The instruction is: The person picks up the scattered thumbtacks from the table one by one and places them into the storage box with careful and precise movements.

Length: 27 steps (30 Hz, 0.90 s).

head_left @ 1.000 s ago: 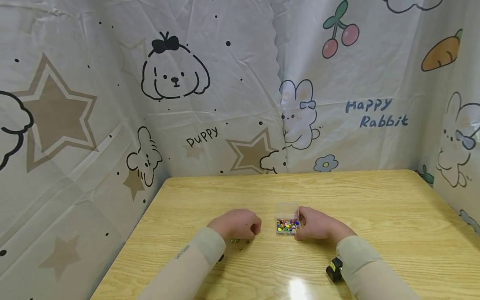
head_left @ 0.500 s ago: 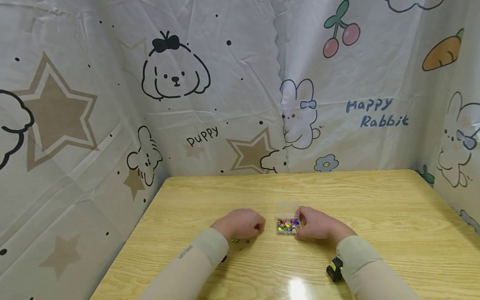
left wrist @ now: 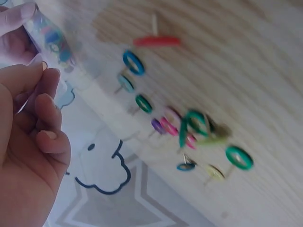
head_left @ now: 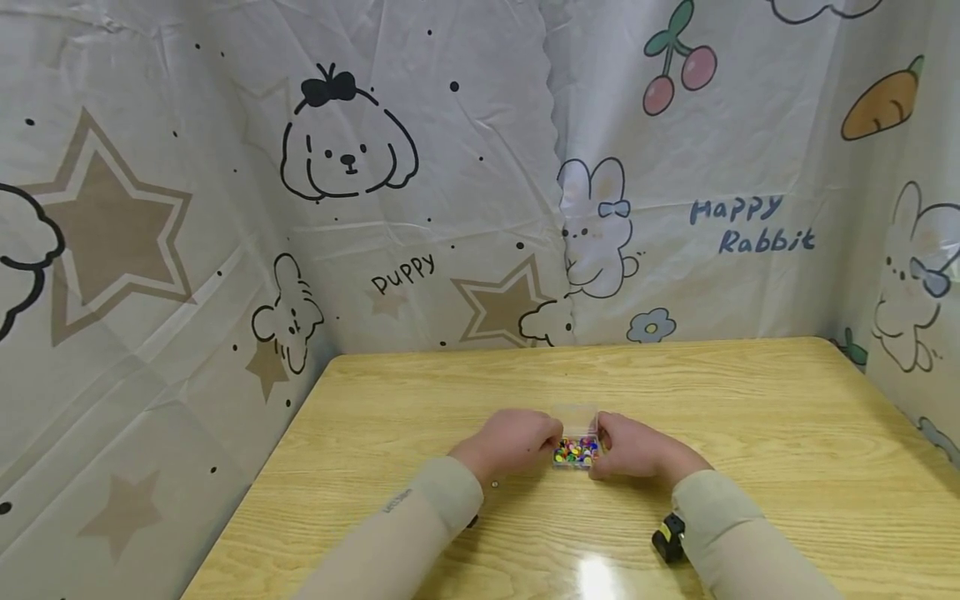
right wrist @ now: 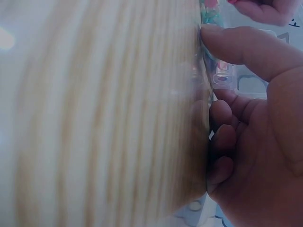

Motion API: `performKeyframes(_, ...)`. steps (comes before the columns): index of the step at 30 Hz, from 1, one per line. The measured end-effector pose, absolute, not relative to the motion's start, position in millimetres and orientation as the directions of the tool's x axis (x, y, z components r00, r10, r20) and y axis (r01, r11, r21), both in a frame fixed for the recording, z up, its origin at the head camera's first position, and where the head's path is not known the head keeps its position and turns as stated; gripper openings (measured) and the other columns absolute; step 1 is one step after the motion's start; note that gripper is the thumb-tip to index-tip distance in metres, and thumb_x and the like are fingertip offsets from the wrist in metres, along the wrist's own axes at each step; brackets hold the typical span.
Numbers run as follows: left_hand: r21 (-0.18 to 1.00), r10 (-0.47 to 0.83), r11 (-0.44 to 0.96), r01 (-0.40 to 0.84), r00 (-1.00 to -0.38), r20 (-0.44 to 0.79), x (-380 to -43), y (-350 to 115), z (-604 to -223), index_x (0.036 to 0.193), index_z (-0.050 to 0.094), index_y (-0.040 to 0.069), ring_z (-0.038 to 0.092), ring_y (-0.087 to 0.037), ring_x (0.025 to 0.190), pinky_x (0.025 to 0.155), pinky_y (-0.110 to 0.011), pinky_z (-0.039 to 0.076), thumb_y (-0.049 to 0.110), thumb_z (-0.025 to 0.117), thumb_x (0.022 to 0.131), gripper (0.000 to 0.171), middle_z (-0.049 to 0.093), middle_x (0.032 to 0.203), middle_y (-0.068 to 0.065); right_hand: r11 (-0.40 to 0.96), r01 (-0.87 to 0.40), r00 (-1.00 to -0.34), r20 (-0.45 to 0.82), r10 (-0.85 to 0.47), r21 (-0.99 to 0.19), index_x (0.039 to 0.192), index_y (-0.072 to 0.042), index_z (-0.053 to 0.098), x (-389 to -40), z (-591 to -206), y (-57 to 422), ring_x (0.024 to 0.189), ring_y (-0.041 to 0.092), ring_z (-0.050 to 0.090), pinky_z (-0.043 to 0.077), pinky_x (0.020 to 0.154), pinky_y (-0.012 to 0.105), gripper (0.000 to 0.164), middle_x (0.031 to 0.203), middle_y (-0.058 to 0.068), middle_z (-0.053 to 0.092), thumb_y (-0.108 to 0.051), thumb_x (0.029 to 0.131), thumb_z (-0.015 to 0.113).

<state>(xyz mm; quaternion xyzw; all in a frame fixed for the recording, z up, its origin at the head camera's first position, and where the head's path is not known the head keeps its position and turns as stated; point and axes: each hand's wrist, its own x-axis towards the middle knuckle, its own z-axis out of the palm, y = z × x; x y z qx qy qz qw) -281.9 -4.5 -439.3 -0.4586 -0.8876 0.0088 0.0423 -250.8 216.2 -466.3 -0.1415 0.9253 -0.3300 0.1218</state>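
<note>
A small clear plastic box (head_left: 573, 467) with its lid (head_left: 576, 413) raised holds many-coloured thumbtacks (head_left: 576, 451). Fingers and thumb of my right hand (head_left: 637, 447) grip its right side. At the box's left edge is my left hand (head_left: 517, 442), its thumb and forefinger pinching a thumbtack (left wrist: 44, 65); only a bit of the tack's rim shows. Several loose thumbtacks lie on the table in the left wrist view, among them a red thumbtack (left wrist: 156, 41) with its point up and a green thumbtack (left wrist: 239, 157). My left forearm hides most of them in the head view.
The wood-grain table (head_left: 420, 392) is enclosed by a printed curtain (head_left: 480, 167) at the back and sides. A black device (head_left: 667, 538) shows beside the right sleeve (head_left: 742, 533).
My left hand has moved right, from over the loose thumbtacks to the left edge of the box. The right hand and the box have stayed in place.
</note>
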Motion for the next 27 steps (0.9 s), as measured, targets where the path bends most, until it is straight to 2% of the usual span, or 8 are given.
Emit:
performKeyframes(5, -0.100, 0.814, 0.581, 0.808, -0.576, 0.074, -280, 4, -441, 0.074, 0.054, 0.024, 0.042, -0.003, 0.056, 0.049, -0.019, 0.038, 0.016, 0.058, 0.093, 0.021, 0.050, 0.067, 0.013, 0.742, -0.182, -0.930, -0.133, -0.344, -0.645, 0.096, -0.010, 0.048, -251, -467, 217, 0.066, 0.016, 0.044, 0.035, 0.060, 0.034, 0.042, 0.076, 0.005, 0.046, -0.022, 0.070, 0.078)
performKeyframes(10, -0.130, 0.818, 0.574, 0.808, -0.570, 0.072, -279, 8, -442, 0.080, 0.065, 0.027, 0.045, 0.001, 0.061, 0.053, -0.019, 0.043, 0.020, 0.061, 0.093, 0.015, 0.056, 0.075, 0.015, 0.736, -0.183, -0.929, -0.130, -0.346, -0.651, 0.096, -0.010, 0.048, -252, -467, 218, 0.067, 0.016, 0.044, 0.035, 0.061, 0.034, 0.042, 0.076, 0.005, 0.046, -0.022, 0.070, 0.078)
performKeyframes(14, -0.138, 0.829, 0.560, 0.817, -0.555, 0.074, -279, 6, -442, 0.081, 0.069, 0.028, 0.045, 0.002, 0.061, 0.054, -0.019, 0.044, 0.022, 0.062, 0.092, 0.014, 0.059, 0.077, 0.015, 0.738, -0.180, -0.929, -0.134, -0.345, -0.650, 0.095, -0.010, 0.048, -252, -467, 217, 0.067, 0.017, 0.044, 0.035, 0.060, 0.034, 0.042, 0.076, 0.005, 0.046, -0.023, 0.070, 0.078)
performKeyframes(21, -0.094, 0.832, 0.555, 0.826, -0.549, 0.082, -278, 2, -439, 0.081, 0.069, 0.027, 0.047, 0.003, 0.063, 0.058, -0.019, 0.046, 0.020, 0.062, 0.092, 0.015, 0.061, 0.078, 0.015, 0.740, -0.182, -0.930, -0.130, -0.343, -0.647, 0.095, -0.010, 0.048, -254, -469, 218, 0.068, 0.017, 0.044, 0.035, 0.061, 0.034, 0.042, 0.077, 0.005, 0.046, -0.023, 0.070, 0.079)
performKeyframes(27, -0.055, 0.819, 0.573, 0.818, -0.569, 0.072, -280, -3, -436, 0.076, 0.064, 0.027, 0.045, 0.001, 0.061, 0.057, -0.020, 0.043, 0.017, 0.061, 0.091, 0.018, 0.057, 0.074, 0.016, 0.736, -0.199, -0.928, -0.117, -0.355, -0.647, 0.095, -0.009, 0.047, -253, -468, 217, 0.067, 0.017, 0.043, 0.034, 0.060, 0.034, 0.043, 0.076, 0.005, 0.046, -0.023, 0.069, 0.078)
